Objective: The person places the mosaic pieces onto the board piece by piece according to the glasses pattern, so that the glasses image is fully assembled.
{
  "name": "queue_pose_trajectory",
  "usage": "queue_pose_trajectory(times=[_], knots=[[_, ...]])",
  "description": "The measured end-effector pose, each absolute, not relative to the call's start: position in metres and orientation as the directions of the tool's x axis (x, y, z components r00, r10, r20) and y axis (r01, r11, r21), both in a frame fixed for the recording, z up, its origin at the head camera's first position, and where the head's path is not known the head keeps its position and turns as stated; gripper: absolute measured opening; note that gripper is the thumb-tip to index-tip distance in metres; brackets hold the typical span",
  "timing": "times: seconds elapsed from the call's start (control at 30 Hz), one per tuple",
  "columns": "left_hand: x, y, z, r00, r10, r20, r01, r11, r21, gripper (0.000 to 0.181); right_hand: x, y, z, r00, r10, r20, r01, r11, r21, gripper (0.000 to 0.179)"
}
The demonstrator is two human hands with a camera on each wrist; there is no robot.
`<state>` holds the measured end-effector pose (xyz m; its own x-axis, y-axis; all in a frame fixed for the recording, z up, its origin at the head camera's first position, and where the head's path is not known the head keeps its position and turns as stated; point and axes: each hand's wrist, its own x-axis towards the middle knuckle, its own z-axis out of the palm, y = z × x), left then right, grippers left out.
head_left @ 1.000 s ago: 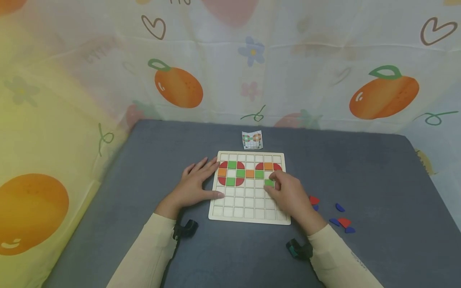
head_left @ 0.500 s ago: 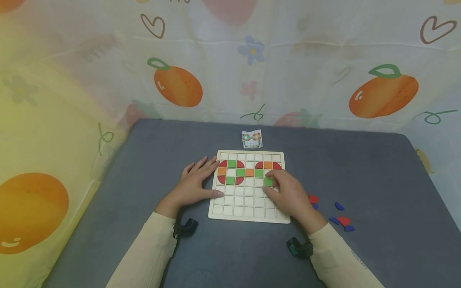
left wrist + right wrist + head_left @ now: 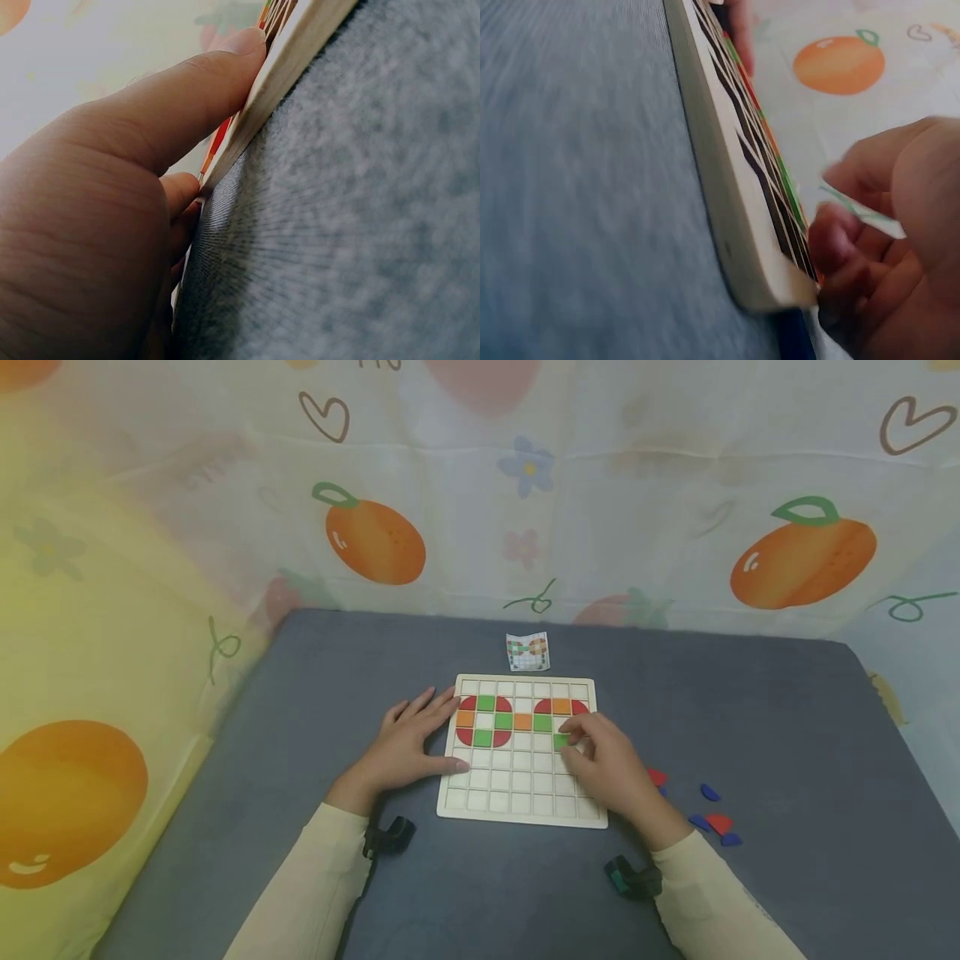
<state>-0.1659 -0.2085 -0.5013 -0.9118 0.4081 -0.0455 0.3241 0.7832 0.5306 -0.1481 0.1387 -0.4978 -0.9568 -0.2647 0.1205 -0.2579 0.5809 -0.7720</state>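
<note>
A pale wooden grid board (image 3: 521,817) lies flat, with red rounded pieces (image 3: 468,702), green squares (image 3: 485,703) and orange squares (image 3: 465,719) set in its upper rows. At its left side my left hand (image 3: 408,739) rests with spread fingers along the edge; in the left wrist view its thumb (image 3: 217,82) lies on the rim. Over the board's right side is my right hand (image 3: 606,760), close to a green square (image 3: 561,742) that it partly covers. In the right wrist view its thumb (image 3: 877,161) and curled fingers stand apart, nothing showing between them.
A small printed pattern card (image 3: 528,652) lies behind the board. To the right on the grey tabletop (image 3: 795,735) are loose red pieces (image 3: 720,824) and blue pieces (image 3: 709,792). A patterned cloth (image 3: 637,460) hangs behind the table.
My right thumb and fingertips have drawn slightly right and back from the green square. The left hand keeps its place at the board's edge.
</note>
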Motion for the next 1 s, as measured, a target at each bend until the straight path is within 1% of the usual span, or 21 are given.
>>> queue_pose_trajectory(times=[0.07, 0.2, 0.37, 0.53, 0.7, 0.8, 0.9, 1.0], knots=[[-0.166, -0.208, -0.501, -0.911, 0.41, -0.046, 0.323, 0.779, 0.537, 0.11, -0.148, 0.144, -0.497, -0.958, -0.245, 0.148, -0.263, 0.545, -0.796, 0.014], [-0.167, -0.207, -0.502, -0.91, 0.411, -0.047, 0.325, 0.781, 0.533, 0.11, -0.146, 0.158, -0.494, -0.958, -0.196, 0.209, -0.281, 0.507, -0.815, 0.019], [-0.167, -0.207, -0.504, -0.912, 0.407, -0.049, 0.325, 0.791, 0.519, 0.11, -0.142, 0.183, -0.489, -0.952, -0.146, 0.268, -0.305, 0.497, -0.813, 0.025], [-0.167, -0.207, -0.505, -0.913, 0.404, -0.049, 0.321, 0.789, 0.524, 0.11, -0.136, 0.218, -0.49, -0.955, -0.089, 0.284, -0.289, 0.498, -0.818, 0.023], [-0.166, -0.207, -0.504, -0.916, 0.399, -0.052, 0.316, 0.793, 0.521, 0.111, -0.13, 0.255, -0.492, -0.969, -0.035, 0.247, -0.226, 0.535, -0.814, 0.015], [-0.166, -0.207, -0.504, -0.916, 0.397, -0.056, 0.313, 0.796, 0.519, 0.111, -0.127, 0.274, -0.495, -0.977, -0.061, 0.203, -0.2, 0.58, -0.789, 0.016], [-0.166, -0.207, -0.504, -0.917, 0.395, -0.058, 0.311, 0.796, 0.519, 0.111, -0.126, 0.285, -0.499, -0.977, -0.146, 0.153, -0.21, 0.614, -0.761, 0.016], [-0.166, -0.208, -0.504, -0.917, 0.394, -0.057, 0.31, 0.796, 0.52, 0.111, -0.127, 0.286, -0.501, -0.961, -0.243, 0.128, -0.259, 0.645, -0.719, 0.023]])
